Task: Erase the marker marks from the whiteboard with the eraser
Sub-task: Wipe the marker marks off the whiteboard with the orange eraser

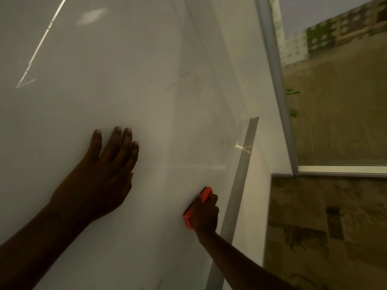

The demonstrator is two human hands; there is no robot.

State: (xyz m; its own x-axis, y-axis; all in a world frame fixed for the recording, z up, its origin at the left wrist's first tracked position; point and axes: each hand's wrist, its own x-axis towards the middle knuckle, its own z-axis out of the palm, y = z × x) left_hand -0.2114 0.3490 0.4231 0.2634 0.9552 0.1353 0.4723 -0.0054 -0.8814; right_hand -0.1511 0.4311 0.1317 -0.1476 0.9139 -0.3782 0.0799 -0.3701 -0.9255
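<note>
A glossy whiteboard (129, 84) fills most of the dim view, its metal edge strip (240, 178) running down the right side, with a window (339, 97) beyond that edge. The left hand (104, 174) lies flat against the whiteboard well away from the edge strip, fingers spread loosely and holding nothing. The right hand (206, 214) is wrapped around the orange eraser (195, 208) just beside the edge strip, the eraser pressed to the board with its ends sticking out above and below the fingers; faint marker traces (222, 141) show above it, near the strip.
</note>
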